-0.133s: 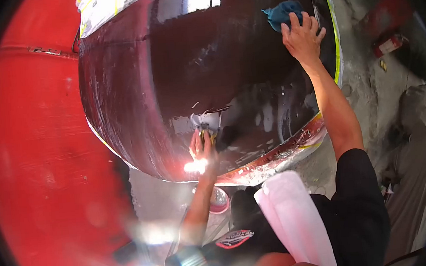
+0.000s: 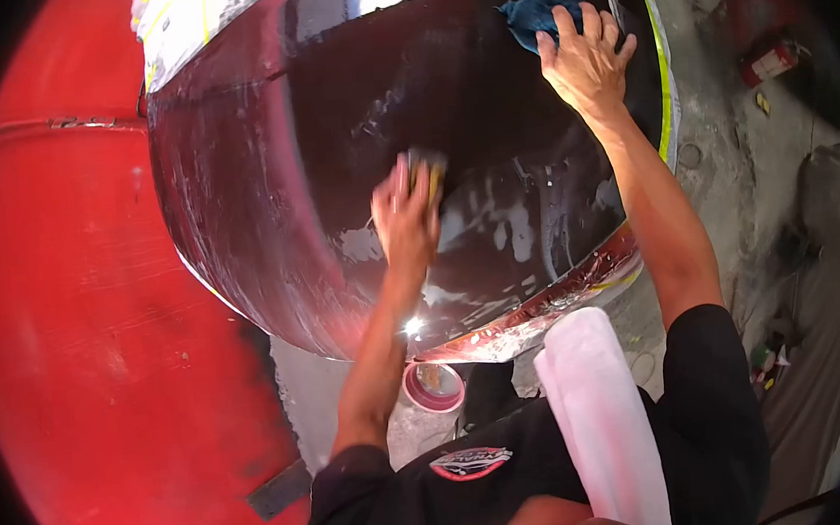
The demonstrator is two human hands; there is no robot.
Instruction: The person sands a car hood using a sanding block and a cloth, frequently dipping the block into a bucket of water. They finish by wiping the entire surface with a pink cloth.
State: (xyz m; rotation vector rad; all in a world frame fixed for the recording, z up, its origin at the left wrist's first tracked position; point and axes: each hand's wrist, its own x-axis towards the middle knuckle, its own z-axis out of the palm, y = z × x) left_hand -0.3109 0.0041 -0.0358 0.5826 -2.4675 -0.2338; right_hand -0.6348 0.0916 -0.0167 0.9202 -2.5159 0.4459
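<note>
A dark, glossy, wet car hood [image 2: 350, 120] fills the middle of the view, with milky streaks at its left side. My left hand [image 2: 406, 214] is over its centre, blurred by motion, fingers closed on a small grey and yellow sanding block [image 2: 429, 171] against the surface. Near the right edge of the hood, my right hand [image 2: 587, 64] rests with bent, parted fingers on a bunched blue cloth [image 2: 539, 14]. Part of that cloth lies hidden beneath the fingers.
White masking sheet with yellow tape [image 2: 190, 29] borders the hood's far left. A large red panel [image 2: 96, 288] stands at left. A pink bucket [image 2: 434, 388] sits on the floor below the near edge. A white towel [image 2: 605, 416] hangs over my shoulder.
My left hand has slid with the sanding block from the near edge toward the middle of the hood. My right hand stays at the blue cloth, and the view has shifted slightly.
</note>
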